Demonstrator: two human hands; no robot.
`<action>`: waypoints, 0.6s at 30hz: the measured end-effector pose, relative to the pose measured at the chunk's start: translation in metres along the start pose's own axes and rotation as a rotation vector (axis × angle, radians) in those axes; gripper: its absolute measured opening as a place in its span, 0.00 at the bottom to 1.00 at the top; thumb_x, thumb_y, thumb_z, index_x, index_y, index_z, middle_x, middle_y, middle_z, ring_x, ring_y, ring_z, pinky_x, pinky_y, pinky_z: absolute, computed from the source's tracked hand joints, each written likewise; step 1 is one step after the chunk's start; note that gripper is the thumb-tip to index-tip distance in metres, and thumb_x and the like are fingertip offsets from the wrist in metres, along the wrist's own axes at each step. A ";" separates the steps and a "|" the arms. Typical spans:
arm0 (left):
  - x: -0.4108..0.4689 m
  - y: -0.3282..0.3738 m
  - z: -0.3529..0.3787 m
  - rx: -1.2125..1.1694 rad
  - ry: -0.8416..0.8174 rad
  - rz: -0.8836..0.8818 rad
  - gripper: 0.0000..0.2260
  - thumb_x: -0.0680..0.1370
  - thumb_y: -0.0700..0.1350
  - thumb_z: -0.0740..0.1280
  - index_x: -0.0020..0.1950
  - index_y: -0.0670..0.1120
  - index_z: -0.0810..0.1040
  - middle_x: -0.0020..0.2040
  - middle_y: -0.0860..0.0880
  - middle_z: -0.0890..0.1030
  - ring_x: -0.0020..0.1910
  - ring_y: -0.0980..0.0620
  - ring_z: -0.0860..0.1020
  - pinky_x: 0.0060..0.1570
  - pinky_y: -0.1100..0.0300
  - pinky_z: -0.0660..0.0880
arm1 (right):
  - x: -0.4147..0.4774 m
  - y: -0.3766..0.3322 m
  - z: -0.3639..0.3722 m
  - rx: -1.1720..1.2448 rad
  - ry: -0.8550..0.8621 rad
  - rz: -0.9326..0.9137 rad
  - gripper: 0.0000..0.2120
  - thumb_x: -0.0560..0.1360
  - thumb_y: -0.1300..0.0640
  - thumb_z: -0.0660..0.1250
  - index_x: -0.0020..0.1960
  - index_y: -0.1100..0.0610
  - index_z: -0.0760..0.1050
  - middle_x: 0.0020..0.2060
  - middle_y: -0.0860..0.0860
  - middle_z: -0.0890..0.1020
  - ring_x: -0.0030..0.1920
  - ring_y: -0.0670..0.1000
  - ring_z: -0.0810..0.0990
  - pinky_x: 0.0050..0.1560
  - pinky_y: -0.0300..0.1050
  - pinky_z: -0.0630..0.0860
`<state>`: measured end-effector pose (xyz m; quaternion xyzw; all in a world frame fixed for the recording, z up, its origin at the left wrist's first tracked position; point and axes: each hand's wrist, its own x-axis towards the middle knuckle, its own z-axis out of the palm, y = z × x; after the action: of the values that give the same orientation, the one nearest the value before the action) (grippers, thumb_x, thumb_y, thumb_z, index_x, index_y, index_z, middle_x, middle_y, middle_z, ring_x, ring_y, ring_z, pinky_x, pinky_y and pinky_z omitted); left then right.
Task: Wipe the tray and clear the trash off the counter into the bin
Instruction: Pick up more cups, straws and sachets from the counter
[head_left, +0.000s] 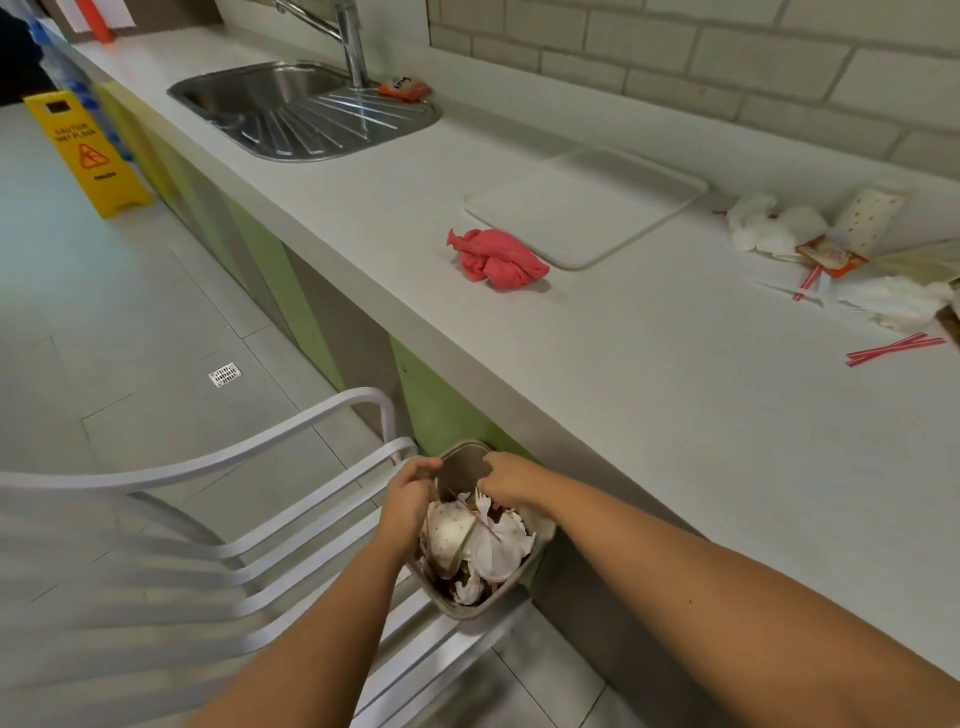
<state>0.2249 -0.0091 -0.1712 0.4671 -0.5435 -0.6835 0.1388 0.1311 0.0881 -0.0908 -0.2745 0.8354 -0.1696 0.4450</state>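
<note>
A small grey bin (470, 612) stands on the floor under the counter edge, packed with white napkins, a paper cup and a plastic fork (488, 543). My left hand (410, 496) grips the bin's left rim beside its raised brown lid (462, 465). My right hand (511, 480) curls its fingers over the lid's right edge, just above the trash. On the counter lies a white tray (587, 208) with a crumpled pink cloth (496, 257) at its near corner. Further right lie crumpled napkins (763, 226), a paper cup (870, 215), an orange wrapper (831, 257) and red straws (893, 349).
A steel sink (291, 109) with a faucet sits at the counter's far end, an orange wrapper (405, 89) beside it. A white slatted chair (249, 519) stands close to the bin's left. A yellow wet-floor sign (85, 150) stands on the tiled floor.
</note>
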 end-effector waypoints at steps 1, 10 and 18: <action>-0.001 0.005 0.003 -0.017 -0.004 0.013 0.18 0.69 0.25 0.53 0.45 0.42 0.77 0.50 0.37 0.78 0.47 0.41 0.77 0.48 0.49 0.75 | -0.005 -0.001 -0.005 -0.006 0.012 -0.011 0.20 0.79 0.63 0.55 0.70 0.62 0.65 0.65 0.59 0.73 0.55 0.56 0.77 0.42 0.41 0.69; -0.025 0.058 0.047 0.067 -0.004 0.297 0.09 0.75 0.31 0.59 0.43 0.44 0.73 0.39 0.47 0.74 0.40 0.50 0.73 0.41 0.60 0.70 | -0.050 -0.010 -0.047 0.053 0.074 -0.193 0.13 0.81 0.60 0.57 0.63 0.61 0.71 0.32 0.53 0.79 0.25 0.46 0.75 0.24 0.34 0.72; -0.060 0.116 0.125 0.028 -0.138 0.567 0.09 0.75 0.36 0.62 0.39 0.49 0.73 0.35 0.50 0.72 0.34 0.51 0.68 0.37 0.58 0.67 | -0.089 0.025 -0.115 0.104 0.427 -0.189 0.11 0.77 0.58 0.61 0.52 0.63 0.79 0.27 0.51 0.77 0.34 0.52 0.77 0.33 0.38 0.70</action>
<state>0.1213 0.0663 -0.0444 0.2509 -0.6700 -0.6398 0.2806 0.0679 0.1667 0.0164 -0.2860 0.8713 -0.3075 0.2537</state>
